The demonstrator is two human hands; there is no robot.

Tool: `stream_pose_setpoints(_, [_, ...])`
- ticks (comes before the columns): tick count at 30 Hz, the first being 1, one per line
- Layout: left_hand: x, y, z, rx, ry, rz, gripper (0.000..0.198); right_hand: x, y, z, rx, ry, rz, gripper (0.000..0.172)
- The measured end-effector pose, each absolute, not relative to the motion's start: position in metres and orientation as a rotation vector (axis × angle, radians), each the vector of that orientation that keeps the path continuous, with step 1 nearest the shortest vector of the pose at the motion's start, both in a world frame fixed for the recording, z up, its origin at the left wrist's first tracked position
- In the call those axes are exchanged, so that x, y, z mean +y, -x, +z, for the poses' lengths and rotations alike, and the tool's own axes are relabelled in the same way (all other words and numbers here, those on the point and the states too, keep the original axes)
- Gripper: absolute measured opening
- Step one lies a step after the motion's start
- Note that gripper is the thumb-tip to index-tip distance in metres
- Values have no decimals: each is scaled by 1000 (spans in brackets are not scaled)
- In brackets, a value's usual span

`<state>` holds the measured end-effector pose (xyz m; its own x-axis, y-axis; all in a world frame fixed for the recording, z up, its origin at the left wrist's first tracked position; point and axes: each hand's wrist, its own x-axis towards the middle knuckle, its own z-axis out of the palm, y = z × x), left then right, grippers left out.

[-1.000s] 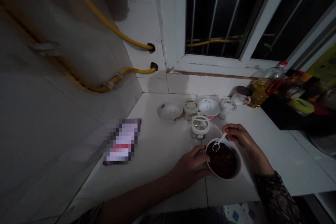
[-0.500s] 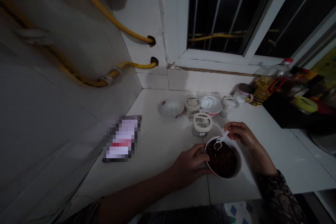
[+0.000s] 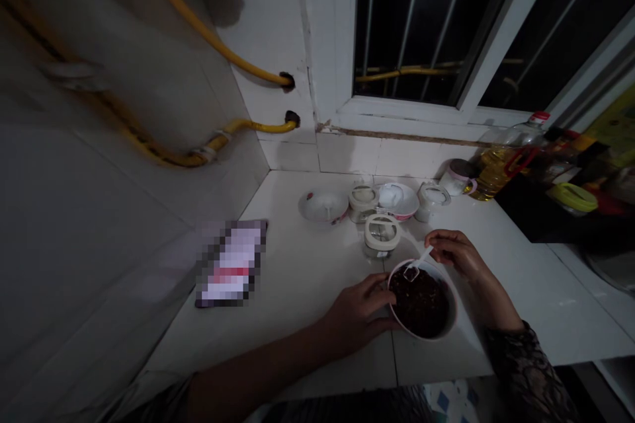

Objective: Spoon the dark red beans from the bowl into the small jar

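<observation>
A white bowl (image 3: 450, 325) holds a dark reddish-brown mix (image 3: 423, 307) with small light flecks. My left hand (image 3: 358, 316) grips the bowl's left side, fingers at the rim. Pinched between the fingers of my right hand (image 3: 455, 252) is the handle of a small white plastic spoon (image 3: 413, 269). Its square scoop is over the mix near the bowl's far left edge; I cannot tell whether it touches the mix. Just beyond the bowl stands a clear jar with a pale lid (image 3: 381, 234).
Behind are a shallow dish (image 3: 323, 206), another lidded jar (image 3: 364, 202), a white bowl (image 3: 405, 201) and a third jar (image 3: 432, 201). A mug (image 3: 457, 177) and an oil bottle (image 3: 493, 168) stand back right. A blurred flat object (image 3: 232, 264) lies left. Yellow pipes (image 3: 188, 160) run along the wall.
The view has shifted very slightly. Both hands, the bowl and the spoon look nearly the same as before.
</observation>
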<state>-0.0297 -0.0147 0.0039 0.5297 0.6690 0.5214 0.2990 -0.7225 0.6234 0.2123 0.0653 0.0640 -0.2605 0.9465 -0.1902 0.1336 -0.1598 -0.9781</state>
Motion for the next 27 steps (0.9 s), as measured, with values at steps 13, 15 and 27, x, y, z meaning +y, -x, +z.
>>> stream_pose_setpoints(13, [-16,29,2,820,-2322,1082,30,66,-206,64,-1344,1284,1528,18])
stream_pose_setpoints(15, [-16,29,3,830,-2331,1071,30,65,-204,66,-1283,1280,1553,17])
stream_pose_setpoints(27, [-17,30,2,843,-2341,1050,28,71,-179,68,-1163,1088,1202,24])
